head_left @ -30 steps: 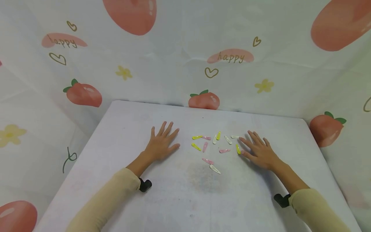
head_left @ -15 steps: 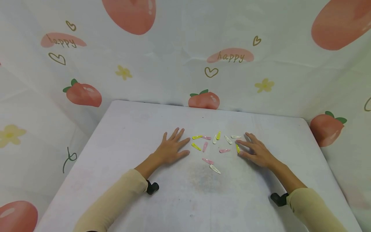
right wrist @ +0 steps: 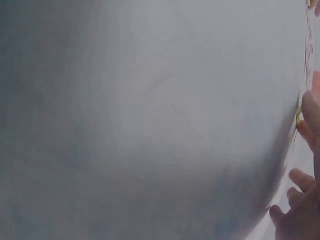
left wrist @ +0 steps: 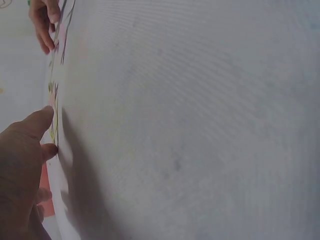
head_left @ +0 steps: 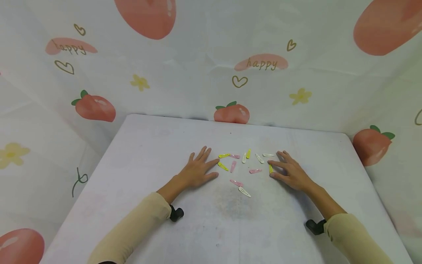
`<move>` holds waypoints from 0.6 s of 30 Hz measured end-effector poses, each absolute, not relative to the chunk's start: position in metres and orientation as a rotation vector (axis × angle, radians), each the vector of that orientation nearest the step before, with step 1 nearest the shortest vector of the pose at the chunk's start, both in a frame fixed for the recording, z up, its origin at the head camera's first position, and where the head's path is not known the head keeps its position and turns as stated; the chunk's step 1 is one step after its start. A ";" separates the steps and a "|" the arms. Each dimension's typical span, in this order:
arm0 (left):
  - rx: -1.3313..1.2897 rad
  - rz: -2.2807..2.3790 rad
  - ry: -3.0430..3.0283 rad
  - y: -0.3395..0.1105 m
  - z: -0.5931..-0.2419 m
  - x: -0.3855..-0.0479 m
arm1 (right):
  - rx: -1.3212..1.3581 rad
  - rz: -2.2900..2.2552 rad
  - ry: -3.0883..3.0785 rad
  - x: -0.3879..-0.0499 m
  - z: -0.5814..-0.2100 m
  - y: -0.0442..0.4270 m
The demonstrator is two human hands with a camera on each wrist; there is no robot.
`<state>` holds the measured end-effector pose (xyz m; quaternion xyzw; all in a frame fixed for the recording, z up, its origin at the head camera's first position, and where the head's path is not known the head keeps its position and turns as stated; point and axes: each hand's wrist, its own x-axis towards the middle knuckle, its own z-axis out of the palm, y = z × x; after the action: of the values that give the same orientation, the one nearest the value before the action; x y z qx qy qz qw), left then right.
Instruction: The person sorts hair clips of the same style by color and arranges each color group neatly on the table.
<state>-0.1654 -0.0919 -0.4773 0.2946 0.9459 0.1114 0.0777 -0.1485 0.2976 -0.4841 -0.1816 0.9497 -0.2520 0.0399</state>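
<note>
Several snap hair clips in yellow, pink and white lie on the white table (head_left: 184, 234). My left hand (head_left: 194, 172) rests just left of them, fingers spread. Its index fingertip is at the end of a yellow hair clip (head_left: 223, 167), and the thumb lies apart below. On the right side, my right hand (head_left: 291, 172) has thumb and index finger at the two ends of another yellow hair clip (head_left: 271, 168), pinching it on the table. The right wrist view shows this yellow hair clip (right wrist: 299, 118) between the two digits. A white hair clip (head_left: 268, 155) lies beyond them.
Between the hands lie pink hair clips, one (head_left: 255, 171) near the middle, and a white hair clip (head_left: 244, 192) nearest the front. A patterned cloth (head_left: 184, 69) hangs behind the table. Black wrist cameras (head_left: 176, 213) sit by both sleeves.
My left hand has moved right and slightly towards me, up to the yellow hair clip. My right thumb and index finger have closed in around the other yellow clip.
</note>
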 end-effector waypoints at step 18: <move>0.914 0.348 2.805 -0.089 -0.476 -0.160 | -0.509 -0.741 2.941 -0.146 -0.486 0.295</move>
<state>-0.1605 -0.0891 -0.4759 0.3066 0.9408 0.1169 0.0852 -0.1464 0.2952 -0.4864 -0.1654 0.9558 -0.2407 0.0329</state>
